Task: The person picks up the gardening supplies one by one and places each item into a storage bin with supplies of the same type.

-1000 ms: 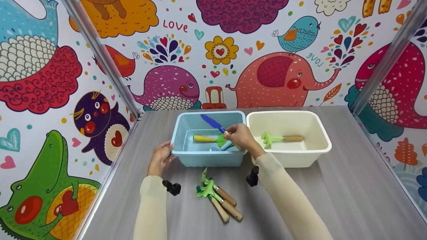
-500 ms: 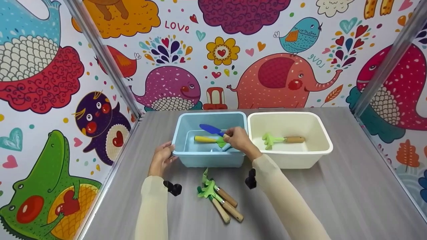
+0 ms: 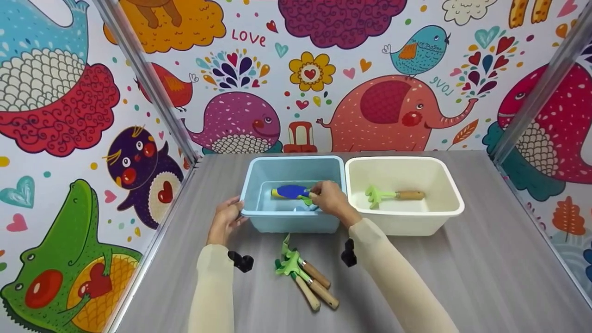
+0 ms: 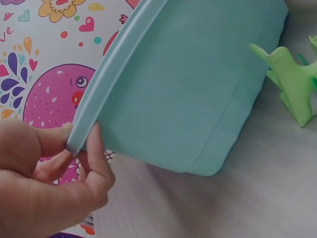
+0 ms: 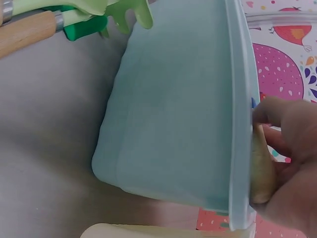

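My right hand (image 3: 332, 200) grips a small hand trowel with a blue blade (image 3: 291, 192) inside the light blue bin (image 3: 296, 224). In the right wrist view the trowel's wooden handle (image 5: 262, 168) shows in the fingers, just behind the rim. Beneath the blade lies a tool with a yellow handle (image 3: 274, 193) and a green head, partly covered. Some light blue piece (image 3: 304, 208) sits by the bin's front wall, its kind unclear. My left hand (image 3: 225, 218) pinches the bin's front left rim between thumb and fingers, also plain in the left wrist view.
A cream bin (image 3: 402, 225) stands against the blue one on the right, holding a green hand rake (image 3: 375, 196) with a wooden handle. Several green garden tools with wooden handles (image 3: 319, 291) lie piled on the grey table (image 3: 259, 300) in front. Patterned walls enclose the back and sides.
My right hand has lowered the blue trowel into the bin, and its blade has swung from slanting upward to nearly level over the yellow handle. The left hand keeps its hold on the rim.
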`<state>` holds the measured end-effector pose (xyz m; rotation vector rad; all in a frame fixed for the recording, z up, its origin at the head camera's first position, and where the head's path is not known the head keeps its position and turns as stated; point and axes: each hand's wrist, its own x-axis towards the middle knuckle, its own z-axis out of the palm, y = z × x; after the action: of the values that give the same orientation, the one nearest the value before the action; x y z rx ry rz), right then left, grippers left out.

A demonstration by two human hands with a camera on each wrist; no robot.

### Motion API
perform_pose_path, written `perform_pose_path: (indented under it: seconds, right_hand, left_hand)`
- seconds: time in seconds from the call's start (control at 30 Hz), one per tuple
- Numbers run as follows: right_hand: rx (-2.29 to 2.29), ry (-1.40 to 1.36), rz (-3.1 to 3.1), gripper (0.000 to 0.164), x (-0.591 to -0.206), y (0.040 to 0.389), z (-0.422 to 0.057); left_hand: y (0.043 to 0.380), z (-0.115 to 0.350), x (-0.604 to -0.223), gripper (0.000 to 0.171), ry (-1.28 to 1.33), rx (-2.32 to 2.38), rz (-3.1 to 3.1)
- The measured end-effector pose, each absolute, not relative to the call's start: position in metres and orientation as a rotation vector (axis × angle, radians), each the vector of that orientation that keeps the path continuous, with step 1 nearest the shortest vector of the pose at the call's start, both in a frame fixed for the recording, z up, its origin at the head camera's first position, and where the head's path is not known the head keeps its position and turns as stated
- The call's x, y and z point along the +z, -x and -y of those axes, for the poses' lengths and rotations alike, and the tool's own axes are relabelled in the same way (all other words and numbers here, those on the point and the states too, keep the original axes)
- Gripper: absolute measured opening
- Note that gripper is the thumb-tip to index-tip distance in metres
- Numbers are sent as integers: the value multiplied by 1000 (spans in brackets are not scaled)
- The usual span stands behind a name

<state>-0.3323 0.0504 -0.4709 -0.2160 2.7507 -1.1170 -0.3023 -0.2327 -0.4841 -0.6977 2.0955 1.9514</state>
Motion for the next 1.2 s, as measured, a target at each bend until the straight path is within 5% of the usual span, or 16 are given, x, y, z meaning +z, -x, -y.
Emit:
perform_pose_path:
  seconds: [1.2]
  right_hand:
    - [-1079, 427, -2729, 28, -464, 326, -60]
  left_hand:
    - [303, 233, -485, 48, 706, 1944, -2084]
